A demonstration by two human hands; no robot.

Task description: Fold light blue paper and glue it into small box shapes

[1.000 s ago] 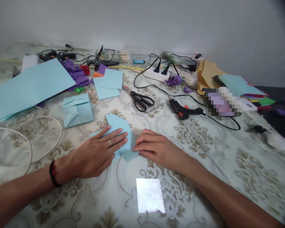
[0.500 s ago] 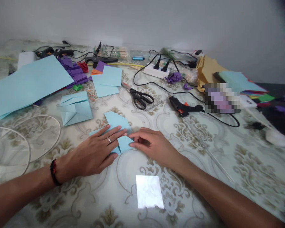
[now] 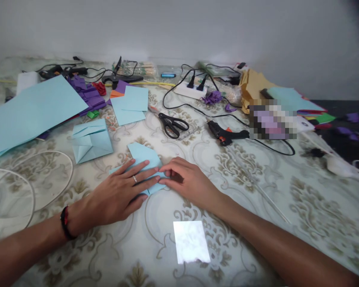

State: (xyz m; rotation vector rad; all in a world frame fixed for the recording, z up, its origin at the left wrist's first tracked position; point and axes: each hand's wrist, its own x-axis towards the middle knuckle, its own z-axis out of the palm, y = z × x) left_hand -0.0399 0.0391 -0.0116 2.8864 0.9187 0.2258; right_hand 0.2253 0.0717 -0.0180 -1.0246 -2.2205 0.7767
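A folded sheet of light blue paper lies on the patterned tablecloth under my hands. My left hand rests flat on it, fingers spread, covering much of its middle. From the right side, my right hand pinches the paper's right edge between thumb and fingers, close to my left fingertips. Left of and behind them sits a folded light blue paper piece with pleats along its top. Two light blue squares overlap farther back.
Black-handled scissors and a glue gun lie behind my hands. A white power strip with plugged cables stands at the back. Large blue sheets and white wire rings are at left; a thin clear stick is at right.
My left fingers have slid right over the paper's flap, now closer to my right fingertips. My right hand still pinches the right edge. The whole view has shifted slightly.
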